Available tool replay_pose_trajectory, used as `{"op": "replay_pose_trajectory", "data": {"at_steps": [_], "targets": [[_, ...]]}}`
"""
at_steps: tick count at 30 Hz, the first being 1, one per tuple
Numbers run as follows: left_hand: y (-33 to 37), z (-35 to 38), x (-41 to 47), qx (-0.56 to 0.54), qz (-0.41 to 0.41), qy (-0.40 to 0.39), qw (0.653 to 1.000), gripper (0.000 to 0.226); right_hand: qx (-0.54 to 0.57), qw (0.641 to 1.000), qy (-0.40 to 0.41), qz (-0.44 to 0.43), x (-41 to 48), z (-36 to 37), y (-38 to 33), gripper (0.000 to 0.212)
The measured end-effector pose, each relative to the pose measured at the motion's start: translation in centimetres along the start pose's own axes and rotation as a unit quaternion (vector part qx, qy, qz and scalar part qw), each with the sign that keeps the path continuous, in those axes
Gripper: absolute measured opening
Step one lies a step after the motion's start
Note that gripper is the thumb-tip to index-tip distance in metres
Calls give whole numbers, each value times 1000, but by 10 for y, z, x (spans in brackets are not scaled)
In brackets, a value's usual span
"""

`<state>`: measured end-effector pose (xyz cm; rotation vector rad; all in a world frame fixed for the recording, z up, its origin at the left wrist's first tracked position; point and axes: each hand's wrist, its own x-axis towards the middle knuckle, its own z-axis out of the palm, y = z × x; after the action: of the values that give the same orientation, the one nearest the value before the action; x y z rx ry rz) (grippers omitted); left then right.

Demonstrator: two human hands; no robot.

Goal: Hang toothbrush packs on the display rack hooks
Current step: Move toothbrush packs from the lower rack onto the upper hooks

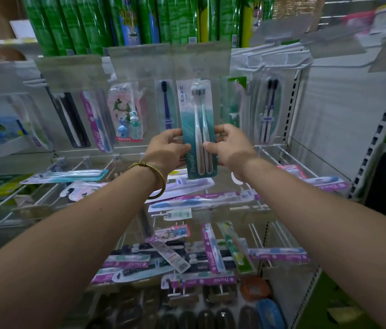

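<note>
Loose packs [194,200] lie scattered on the lower wire hooks. Above them, the left hand [168,150] and right hand [230,148] hold the teal toothbrush pack [187,119] upright, fingers clamped on its side edges. Behind it are hanging packs [125,112] and white hooks [275,58].

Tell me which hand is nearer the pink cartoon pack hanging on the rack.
Left. The left hand grips the teal pack by its left edge, just below-right of the pink cartoon pack; the right hand grips its other edge, farther off.
</note>
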<state>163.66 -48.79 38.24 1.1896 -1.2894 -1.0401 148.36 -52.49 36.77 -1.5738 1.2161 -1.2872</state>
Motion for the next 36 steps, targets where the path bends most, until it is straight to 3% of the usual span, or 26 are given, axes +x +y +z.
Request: {"op": "replay_pose_trajectory", "data": {"at_steps": [15, 36], "targets": [[-13, -1, 65, -11, 25, -15, 1000, 44, -104, 988, 110, -14, 73, 33, 13, 32], [-19, -2, 97, 13, -6, -43, 999, 36, -161, 980, 114, 37, 112, 44, 16, 28]]}}
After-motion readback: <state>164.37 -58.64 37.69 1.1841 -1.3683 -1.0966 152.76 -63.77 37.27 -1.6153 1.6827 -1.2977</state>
